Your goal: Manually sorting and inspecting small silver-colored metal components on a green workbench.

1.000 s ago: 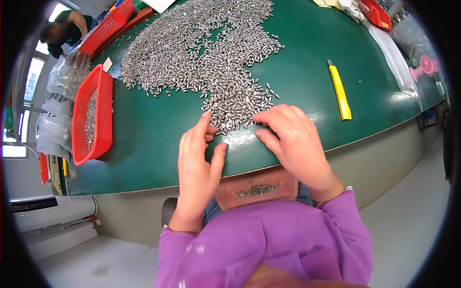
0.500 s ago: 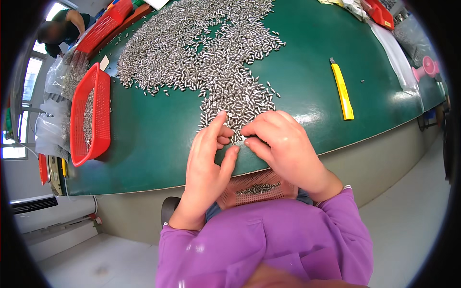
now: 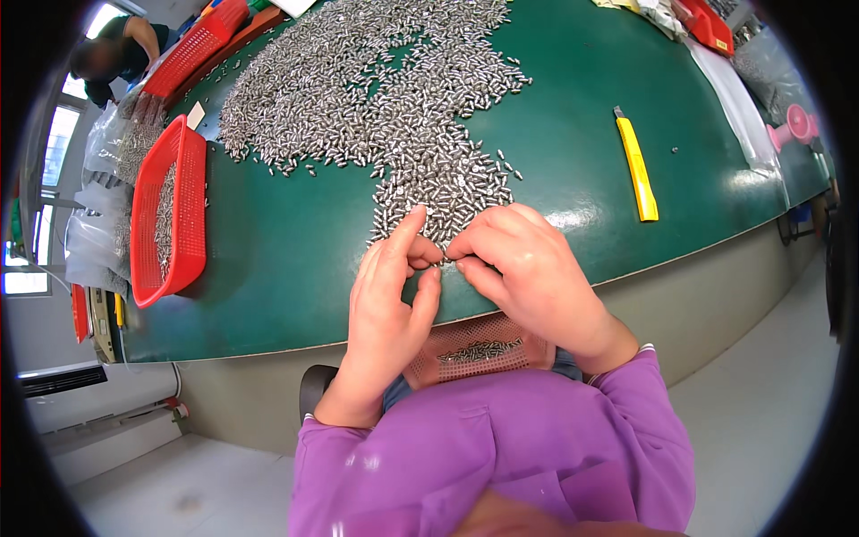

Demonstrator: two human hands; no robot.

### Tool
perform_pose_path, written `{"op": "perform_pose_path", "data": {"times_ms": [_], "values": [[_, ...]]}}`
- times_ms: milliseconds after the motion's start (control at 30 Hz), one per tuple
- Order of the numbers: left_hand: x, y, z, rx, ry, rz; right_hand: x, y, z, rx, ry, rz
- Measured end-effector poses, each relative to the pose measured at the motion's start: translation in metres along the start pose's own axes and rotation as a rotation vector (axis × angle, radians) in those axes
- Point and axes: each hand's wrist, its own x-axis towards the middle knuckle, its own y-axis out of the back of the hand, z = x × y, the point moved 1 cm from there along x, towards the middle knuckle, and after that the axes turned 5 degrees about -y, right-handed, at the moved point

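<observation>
Metal parts (image 3: 452, 174) are lying heaped on worktop (image 3: 286, 268); left hand (image 3: 385, 291) and right hand (image 3: 532, 259) are resting at the near edge, grip closure unclear. Singles probably handling light, stiff, slippery, favouring mid-body pinch.

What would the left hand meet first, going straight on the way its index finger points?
The heap of small metal parts, just beyond the left hand's index fingertip; whether that already touches them is hard to tell.

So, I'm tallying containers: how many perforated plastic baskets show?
3: near red basket on green table, left; far red basket beyond; pink basket at lap. Some may be hidden.
</observation>
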Motion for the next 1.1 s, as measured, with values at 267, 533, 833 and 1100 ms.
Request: {"op": "perform_pose_path", "data": {"times_ms": [267, 533, 833, 1100], "values": [[-0.0011, -0.0023, -0.0010, -0.062, 0.059, 0.049, 0.0032, -0.0008, -0.0034, 0.004, 0.020, -0.023], [-0.0003, -0.0007, 0.0001, -0.038, 0.016, 0.025, 0.0021, -0.0035, -0.0027, -0.036, 0.066, -0.031], [-0.0036, -0.0033, -0.0008, 0.091, -0.008, 0.071, 0.0016, -0.0025, -0.0024, -0.017, 0.066, -0.036], [-0.0028, 0.0003, 0.0005, 0.020, 0.049, 0.029, 0.0014, 0.0014, -0.0036, 0.007, 0.012, -0.026]]}}
